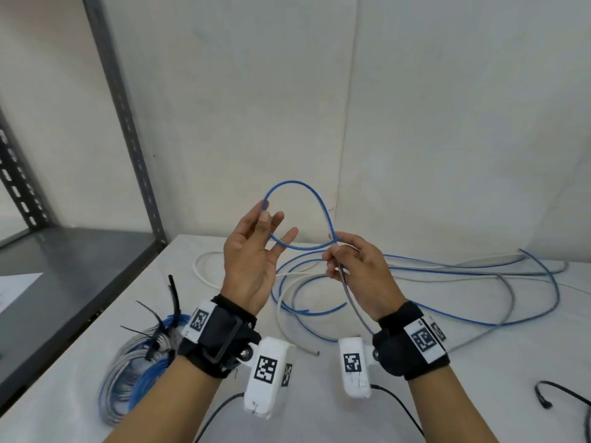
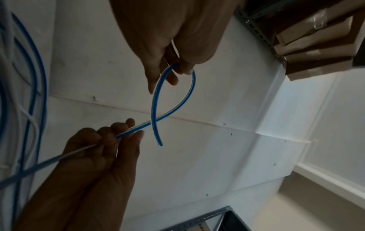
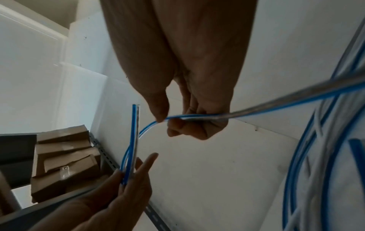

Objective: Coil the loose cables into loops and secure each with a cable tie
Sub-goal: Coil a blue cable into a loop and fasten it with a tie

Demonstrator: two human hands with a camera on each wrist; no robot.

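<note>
Left hand (image 1: 251, 251) pinches blue cable (image 1: 300, 193) loop; right hand (image 1: 358, 266) grips crossing.

Thin blue cable (image 1: 295, 199) bent into one small raised loop, crossing itself; remainder trails loose over white table. Tied coil (image 1: 140, 356) lies left.

A: So what kind of room is this, some office?

B: Nah, looks like a storeroom or small workshop. Grey slotted-angle metal shelving (image 1: 128, 123) stands on the left, with taped cardboard boxes (image 3: 65, 157) stacked on it. Plain white panel walls (image 1: 447, 107), nothing decorative.

A: And the white surface (image 1: 367, 417)?

B: Work bench stuff: loose blue and grey cables (image 1: 479, 282) sprawled across it, plus a bundled coil (image 1: 134, 375) cinched with black cable ties (image 1: 160, 327).
</note>
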